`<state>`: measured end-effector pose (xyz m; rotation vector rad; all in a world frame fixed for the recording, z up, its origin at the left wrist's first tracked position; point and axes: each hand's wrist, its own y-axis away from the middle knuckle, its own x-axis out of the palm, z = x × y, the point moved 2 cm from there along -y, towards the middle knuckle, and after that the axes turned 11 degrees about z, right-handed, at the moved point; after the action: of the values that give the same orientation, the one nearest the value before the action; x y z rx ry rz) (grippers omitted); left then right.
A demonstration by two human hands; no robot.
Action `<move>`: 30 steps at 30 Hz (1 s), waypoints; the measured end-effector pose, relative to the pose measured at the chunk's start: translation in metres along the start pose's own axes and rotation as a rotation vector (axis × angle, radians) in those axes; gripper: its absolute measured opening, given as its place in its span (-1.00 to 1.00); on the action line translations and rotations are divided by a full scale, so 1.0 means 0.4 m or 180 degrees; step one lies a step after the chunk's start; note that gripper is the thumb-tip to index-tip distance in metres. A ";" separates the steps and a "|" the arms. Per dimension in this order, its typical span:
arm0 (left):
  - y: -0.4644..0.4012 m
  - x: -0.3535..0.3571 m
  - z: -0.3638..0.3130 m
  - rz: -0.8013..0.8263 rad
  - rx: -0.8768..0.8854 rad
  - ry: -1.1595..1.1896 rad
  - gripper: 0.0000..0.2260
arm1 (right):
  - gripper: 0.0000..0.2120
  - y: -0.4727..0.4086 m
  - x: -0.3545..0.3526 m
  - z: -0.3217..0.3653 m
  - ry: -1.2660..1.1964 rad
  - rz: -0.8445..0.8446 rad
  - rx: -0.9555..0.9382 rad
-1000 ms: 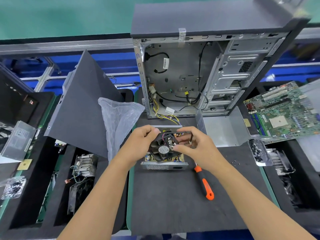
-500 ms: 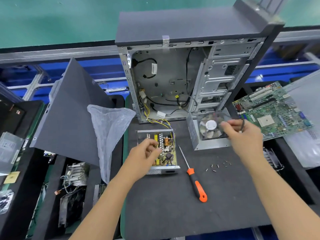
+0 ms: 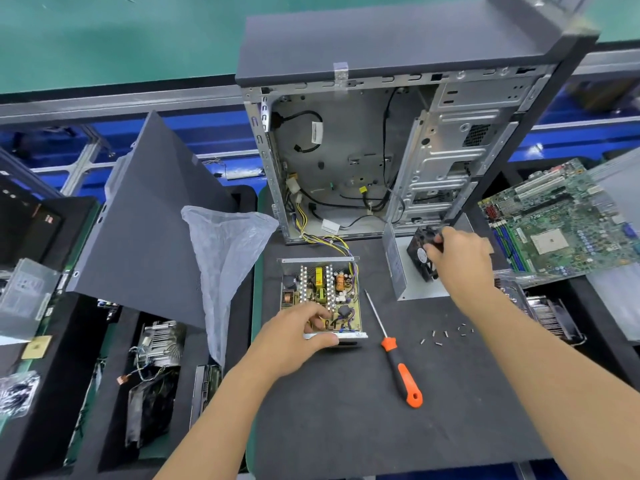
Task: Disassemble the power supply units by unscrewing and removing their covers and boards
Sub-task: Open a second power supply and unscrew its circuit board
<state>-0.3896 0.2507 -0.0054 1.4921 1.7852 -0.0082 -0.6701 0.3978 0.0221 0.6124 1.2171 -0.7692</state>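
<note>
The opened power supply unit [image 3: 322,299] lies flat on the dark surface [image 3: 346,427], its cover off and its circuit board [image 3: 323,289] showing, with coils, capacitors and heat-sink fins in view. A bundle of yellow, black and purple wires [image 3: 325,240] runs from its far edge into the open computer case [image 3: 381,150] standing upright behind it. The left hand [image 3: 298,337] rests on the unit's near left corner, its fingers curled over the board's edge and its thumb along the metal front lip, gripping the unit. The right hand [image 3: 457,258] grips a black fan [image 3: 420,254] by its frame, holding it tilted over the removed grey metal cover [image 3: 415,285], which lies just to the right of the unit; whether fan and cover touch is unclear. Between the unit and the cover lies a screwdriver [image 3: 394,351] with an orange and black handle, its tip pointing away from the person. A few loose screws [image 3: 445,336] are scattered on the surface to the right of it. A clear plastic bag [image 3: 228,258] sits to the left of the unit, and a green motherboard [image 3: 561,223] lies at the right.
</note>
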 end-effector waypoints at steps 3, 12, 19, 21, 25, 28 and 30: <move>-0.004 0.002 -0.003 -0.0003 -0.0018 0.0020 -0.71 | -0.78 -0.001 0.005 0.004 -0.0056 0.0101 0.0057; -0.002 -0.001 -0.010 0.0023 -0.0092 0.0062 -0.72 | -0.69 0.005 0.017 -0.007 -0.0326 0.0163 0.0133; 0.001 -0.003 -0.019 0.0040 -0.0132 0.0059 -0.73 | -0.37 0.081 0.008 -0.005 -0.0388 -0.0551 0.0445; 0.001 -0.003 -0.020 0.0036 -0.0141 0.0078 -0.74 | -0.46 0.135 0.004 -0.001 -0.0493 -0.1048 0.0415; 0.000 -0.004 -0.020 0.0071 -0.0162 0.0101 -0.74 | -0.69 0.270 0.062 0.022 -0.0637 -0.0488 -0.0031; -0.002 -0.006 -0.023 0.0184 -0.0123 -0.0025 -0.68 | -0.62 0.377 0.126 0.033 -0.0537 0.0606 -0.0042; -0.006 -0.004 -0.027 0.0293 -0.0087 -0.0224 -0.60 | -0.54 0.425 0.162 0.027 -0.0323 0.1177 0.0096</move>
<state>-0.3977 0.2539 0.0018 1.5345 1.6534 0.0095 -0.5186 0.4804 -0.0363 0.7873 0.9638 -0.5006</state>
